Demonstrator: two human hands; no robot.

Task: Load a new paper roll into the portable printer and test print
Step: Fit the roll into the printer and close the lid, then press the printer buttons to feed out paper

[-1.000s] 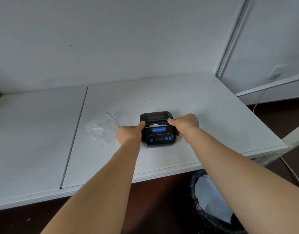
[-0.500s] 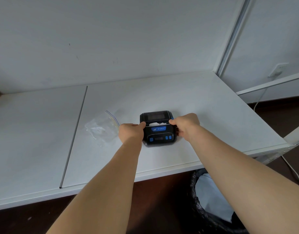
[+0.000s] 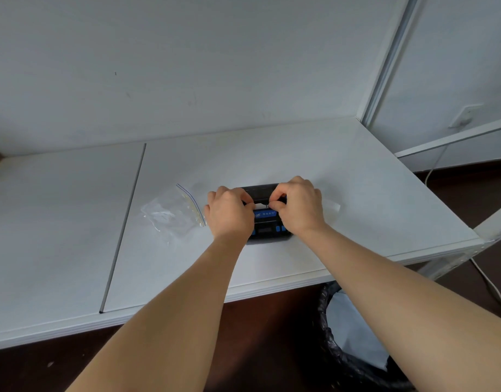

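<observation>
Both hands curl over one black printer (image 3: 267,222) near the desk (image 3: 342,176) front edge: the left hand (image 3: 229,215) and right hand (image 3: 299,206) each pinch the white paper (image 3: 261,205) at its slot. One clear bag (image 3: 173,215) lies just left of the printer, one bin (image 3: 354,343) below its right.

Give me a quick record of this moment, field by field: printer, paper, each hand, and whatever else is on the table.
printer: black portable printer on the white table
paper: white strip showing at the slot
left hand: left hand pinches the strip
right hand: right hand pinches the strip
beside: clear zip bag, left of printer
floor: black-lined bin
</observation>
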